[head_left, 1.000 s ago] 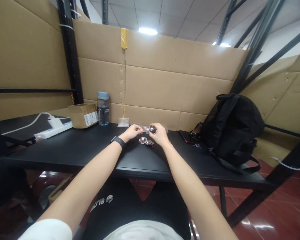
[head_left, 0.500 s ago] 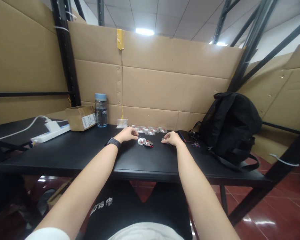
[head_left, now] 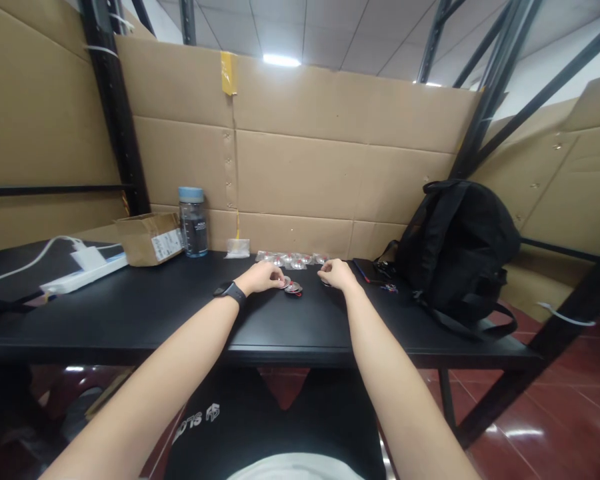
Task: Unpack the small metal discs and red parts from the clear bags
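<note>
Head view: left hand (head_left: 267, 277), fingers curled nearly together, touching round silver metal discs with red bits (head_left: 293, 288) on black tabletop (head_left: 290, 323); can't tell if pinching one. At discs' three o'clock, right hand (head_left: 335, 274), fingers bent down over mostly hidden flat piece (head_left: 325, 284), grip unclear. Clear plastic packets (head_left: 294, 261) at twelve.

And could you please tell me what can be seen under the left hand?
Part of a silvery disc shows beside the left hand's fingertips, over the black tabletop. The hand covers the disc's other part; anything farther beneath cannot be seen.
</note>
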The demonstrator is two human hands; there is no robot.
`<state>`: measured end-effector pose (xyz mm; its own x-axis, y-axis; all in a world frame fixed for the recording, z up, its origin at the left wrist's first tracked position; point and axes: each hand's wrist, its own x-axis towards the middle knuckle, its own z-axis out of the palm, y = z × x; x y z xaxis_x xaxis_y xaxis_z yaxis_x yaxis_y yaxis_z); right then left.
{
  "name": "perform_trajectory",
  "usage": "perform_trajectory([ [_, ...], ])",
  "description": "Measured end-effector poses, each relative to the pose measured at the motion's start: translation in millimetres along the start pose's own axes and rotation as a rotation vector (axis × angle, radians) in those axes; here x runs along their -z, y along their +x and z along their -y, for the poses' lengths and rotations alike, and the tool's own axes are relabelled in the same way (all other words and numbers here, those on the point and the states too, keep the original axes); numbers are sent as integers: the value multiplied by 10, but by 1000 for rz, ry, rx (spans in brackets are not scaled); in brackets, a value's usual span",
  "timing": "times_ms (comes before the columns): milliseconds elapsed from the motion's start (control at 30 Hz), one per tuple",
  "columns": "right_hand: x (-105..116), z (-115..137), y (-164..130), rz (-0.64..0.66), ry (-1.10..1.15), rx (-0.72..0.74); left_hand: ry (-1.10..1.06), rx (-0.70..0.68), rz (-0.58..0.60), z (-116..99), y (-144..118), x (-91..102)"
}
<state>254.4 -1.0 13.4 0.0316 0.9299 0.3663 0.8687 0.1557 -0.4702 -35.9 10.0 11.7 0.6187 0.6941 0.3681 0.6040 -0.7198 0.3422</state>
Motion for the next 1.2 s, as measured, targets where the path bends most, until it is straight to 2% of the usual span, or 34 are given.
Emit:
perform_trajectory([
  [100, -73, 116, 3, -21, 118, 139, 124, 29, -43, -34, 18, -63],
  [167, -127, 218, -12, -35, 234, 216, 115, 46, -106, -44, 35, -100],
  [267, -200, 393, -57, 20, 441, 364, -153, 32, -209, -40, 85, -152],
  [367, -266, 526, -94, 68, 579, 447, -483, -25, -206, -37, 151, -198],
  [433, -307, 566, -103, 77, 624, 438, -583, -42, -185, -51, 181, -215],
  [533, -364, 585, -104, 97, 635, 429, -587, -12, -174, -93, 180, -208],
  [633, -383, 611, -105, 71, 542, 438, -397, 6, -207, -128, 139, -164],
  [767, -255, 569, -87, -40, 377, 340, -120, 95, -298, -67, 73, -78],
  [900, 11, 259, -39, -125, 232, 137, 47, 199, -334, 179, -8, 39],
  [1067, 164, -179, 2, 24, 102, -48, 102, 311, -283, 519, -135, 168],
  [1200, 119, -271, 7, 144, 118, -56, 45, 298, -227, 634, -177, 193],
])
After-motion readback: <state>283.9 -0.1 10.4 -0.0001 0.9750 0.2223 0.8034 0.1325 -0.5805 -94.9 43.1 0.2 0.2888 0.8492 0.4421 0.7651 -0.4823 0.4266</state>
